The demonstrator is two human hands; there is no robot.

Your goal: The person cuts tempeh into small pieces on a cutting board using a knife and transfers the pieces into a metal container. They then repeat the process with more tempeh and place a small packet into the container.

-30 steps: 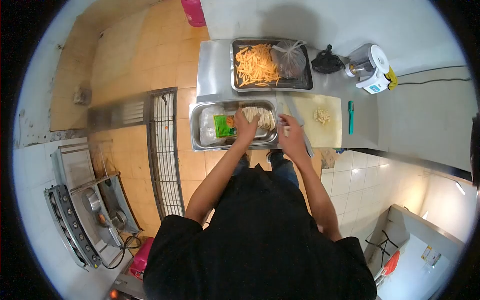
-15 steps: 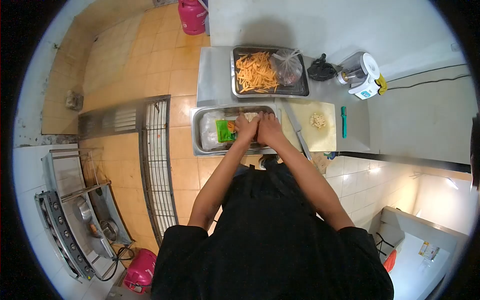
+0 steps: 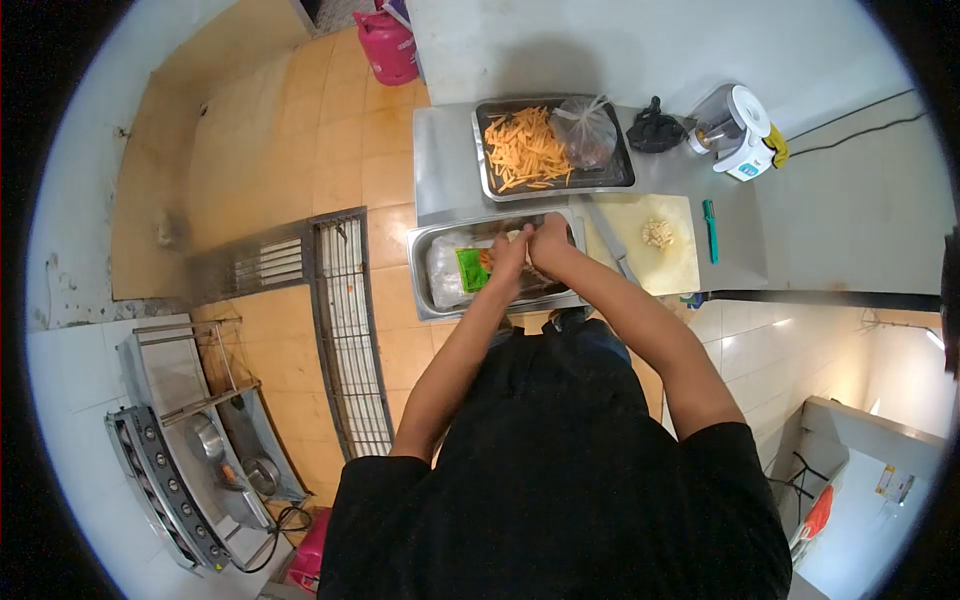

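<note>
My left hand (image 3: 507,257) and my right hand (image 3: 548,244) are pressed together inside a steel tray (image 3: 425,295) at the near edge of the counter. Both close around a bunch of pale food strips (image 3: 515,236), which they mostly hide. A clear plastic bag with a green label (image 3: 467,269) lies in the same tray, just left of my left hand. To the right of the tray is a pale cutting board (image 3: 680,265) with a small pile of cut pieces (image 3: 657,233) on it. A knife (image 3: 612,250) lies along the board's left edge.
A second tray of orange strips (image 3: 523,150) with a knotted plastic bag (image 3: 586,130) stands behind. A black bag (image 3: 655,128), a blender (image 3: 733,128) and a green-handled tool (image 3: 710,230) are on the right. A pink gas cylinder (image 3: 388,45), floor grate (image 3: 345,320) and stove (image 3: 175,470) lie left.
My right hand has moved left from the cutting board's edge into the near tray and joined my left hand on the pale strips. The view has shifted slightly.
</note>
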